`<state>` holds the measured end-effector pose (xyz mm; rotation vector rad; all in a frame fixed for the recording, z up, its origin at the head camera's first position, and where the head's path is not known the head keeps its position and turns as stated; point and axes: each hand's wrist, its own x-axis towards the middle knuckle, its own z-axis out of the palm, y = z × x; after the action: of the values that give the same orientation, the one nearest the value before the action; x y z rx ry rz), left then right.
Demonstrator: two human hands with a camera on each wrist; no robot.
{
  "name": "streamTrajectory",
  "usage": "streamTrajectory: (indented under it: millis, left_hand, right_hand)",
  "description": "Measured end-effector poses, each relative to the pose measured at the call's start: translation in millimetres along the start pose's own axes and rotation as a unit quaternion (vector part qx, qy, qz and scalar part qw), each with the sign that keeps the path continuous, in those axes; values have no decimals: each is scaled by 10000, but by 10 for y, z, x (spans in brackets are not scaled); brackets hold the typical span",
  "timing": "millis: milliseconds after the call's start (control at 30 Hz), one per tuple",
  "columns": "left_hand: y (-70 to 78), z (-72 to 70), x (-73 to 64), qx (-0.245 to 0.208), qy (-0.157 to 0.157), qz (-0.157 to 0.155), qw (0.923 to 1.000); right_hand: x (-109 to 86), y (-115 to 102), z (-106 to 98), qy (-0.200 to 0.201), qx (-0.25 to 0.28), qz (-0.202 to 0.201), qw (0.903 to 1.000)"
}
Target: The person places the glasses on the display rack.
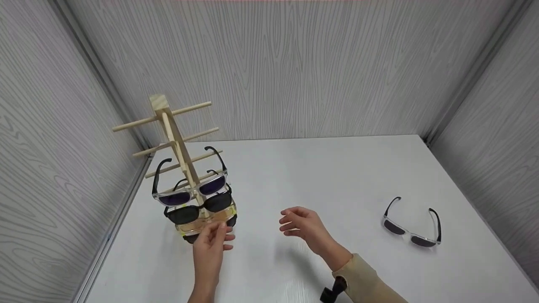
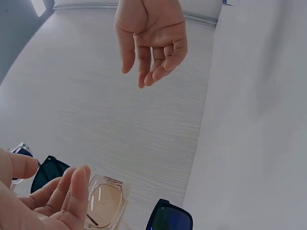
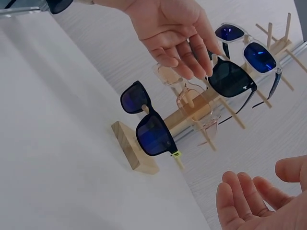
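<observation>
My left hand is beside the lower front of a wooden eyewear stand, fingers loosely bent, with nothing in its grasp. Four-sided upright and pegs carry several sunglasses: a clear-framed pair with purple-blue lenses on top, then a black pair. Below these, the right wrist view shows a clear pair with peach lenses and a dark-framed pair with blue lenses. Whether my left fingertips touch any pair is unclear. My right hand hovers over the table to the right of the stand, fingers relaxed, holding nothing.
Another clear-framed pair of sunglasses, with dark lenses and black temples, lies unfolded on the white table at the right. Bare upper pegs stick out sideways from the stand. Wood-grain panels enclose the back and sides.
</observation>
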<state>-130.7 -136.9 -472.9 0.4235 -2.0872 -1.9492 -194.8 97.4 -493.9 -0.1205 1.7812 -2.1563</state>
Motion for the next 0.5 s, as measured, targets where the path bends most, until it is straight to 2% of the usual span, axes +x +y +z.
streamTrajectory:
  millis: [200,500]
  left_hand:
    - [-80,130,-35,-105,-209,-317,9992]
    - [-159,341,-32,-311,-690,-476,9960]
  right_hand:
    - [-62,134,-141,187,-41,208,9996]
    - [-94,299,-384,630,30,590,9963]
